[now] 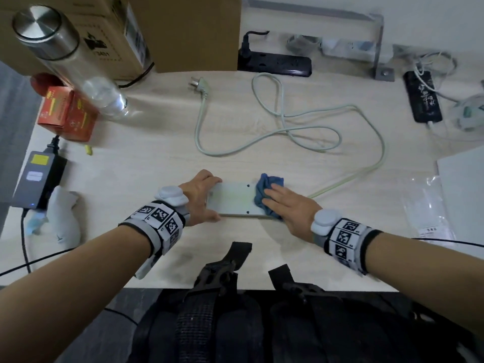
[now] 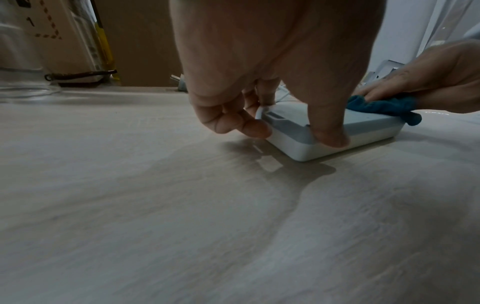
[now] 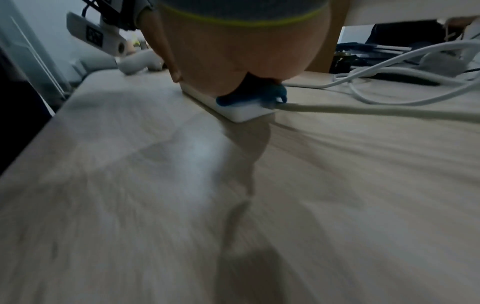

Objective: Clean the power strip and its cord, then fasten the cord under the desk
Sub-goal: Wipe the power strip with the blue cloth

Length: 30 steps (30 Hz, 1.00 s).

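Note:
A white power strip [image 1: 233, 199] lies flat on the light wooden desk [image 1: 157, 158], its plain back side with small screw holes facing up. My left hand [image 1: 203, 197] grips its left end, thumb on the near edge and fingers [image 2: 249, 125] curled over the end and far edge. My right hand [image 1: 282, 203] presses a crumpled blue cloth [image 1: 267, 191] flat onto the strip's right end [image 3: 244, 112]. The pale cord [image 1: 285, 119] leaves the strip's right end, loops across the desk and finishes in a plug [image 1: 199, 85] lying loose at the back.
A steel-capped bottle [image 1: 68, 58], red boxes [image 1: 66, 113] and cardboard cartons [image 1: 183, 30] stand back left. A black power strip [image 1: 275, 64] lies at the back, another [image 1: 421, 96] with white cables back right. A grey adapter [image 1: 36, 176] and white cloth [image 1: 62, 218] sit left; plastic bag [image 1: 429, 213] right.

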{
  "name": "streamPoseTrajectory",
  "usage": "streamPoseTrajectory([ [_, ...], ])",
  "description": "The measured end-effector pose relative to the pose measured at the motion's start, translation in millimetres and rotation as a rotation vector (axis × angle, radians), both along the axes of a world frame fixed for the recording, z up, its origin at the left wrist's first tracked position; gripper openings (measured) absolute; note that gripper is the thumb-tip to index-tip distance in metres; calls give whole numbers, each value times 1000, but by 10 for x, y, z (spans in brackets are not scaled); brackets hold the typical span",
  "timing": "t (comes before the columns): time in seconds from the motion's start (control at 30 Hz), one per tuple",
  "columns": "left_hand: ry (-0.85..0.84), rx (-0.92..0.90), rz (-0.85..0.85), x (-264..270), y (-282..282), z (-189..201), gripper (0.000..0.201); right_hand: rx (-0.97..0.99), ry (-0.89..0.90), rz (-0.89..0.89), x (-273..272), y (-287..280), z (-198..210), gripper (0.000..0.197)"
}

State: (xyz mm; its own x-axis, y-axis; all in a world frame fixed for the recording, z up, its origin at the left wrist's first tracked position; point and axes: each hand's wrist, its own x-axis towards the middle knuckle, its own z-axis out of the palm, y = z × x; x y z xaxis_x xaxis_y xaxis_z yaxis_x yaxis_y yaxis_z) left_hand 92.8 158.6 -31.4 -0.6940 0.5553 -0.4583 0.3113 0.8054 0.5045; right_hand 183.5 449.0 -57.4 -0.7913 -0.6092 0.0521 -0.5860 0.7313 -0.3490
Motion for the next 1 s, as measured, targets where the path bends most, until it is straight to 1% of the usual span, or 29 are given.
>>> streamPoseTrajectory([
  [0.1,-1,-10,4,-1,24,13,81,-45,-11,44,-114,-475,-29,50],
  [0.2,-30,-50,25,-15,77,54,60,-74,-33,71,-227,-1055,24,40],
  [0.27,-45,-62,26,-32,82,49,55,-47,-59,75,-258,-1238,33,42],
  [0.3,-47,-45,28,-36,74,42,56,-21,-66,76,-252,-1214,40,43],
  [0.37,-38,-16,29,-43,45,18,63,31,-28,74,-208,-930,52,50],
  [0.43,-14,-23,-5,-65,32,9,81,56,16,36,-138,-470,101,57],
  [0.47,-6,-29,-14,-70,23,9,86,46,37,19,-106,-242,121,58],
  [0.53,-7,-25,-17,-79,10,6,88,48,56,19,-46,117,142,57],
  [0.6,-4,-15,-26,-79,-1,-4,89,100,30,40,-18,223,159,57],
  [0.67,-5,-18,-29,-90,6,3,89,115,-9,46,-39,127,152,60],
  [0.77,-11,-46,-31,-102,28,30,88,48,-44,89,-108,-232,135,61],
  [0.83,-25,-46,-29,-105,53,48,86,6,-82,127,-171,-582,130,55],
  [0.9,-59,-24,-20,-102,83,76,78,-8,-112,135,-247,-922,144,43],
  [0.97,-67,-31,-19,-99,101,92,69,-45,-138,159,-330,-1110,192,32],
  [1.0,-61,-29,-18,-96,102,84,69,-53,-129,184,-353,-1113,237,31],
])
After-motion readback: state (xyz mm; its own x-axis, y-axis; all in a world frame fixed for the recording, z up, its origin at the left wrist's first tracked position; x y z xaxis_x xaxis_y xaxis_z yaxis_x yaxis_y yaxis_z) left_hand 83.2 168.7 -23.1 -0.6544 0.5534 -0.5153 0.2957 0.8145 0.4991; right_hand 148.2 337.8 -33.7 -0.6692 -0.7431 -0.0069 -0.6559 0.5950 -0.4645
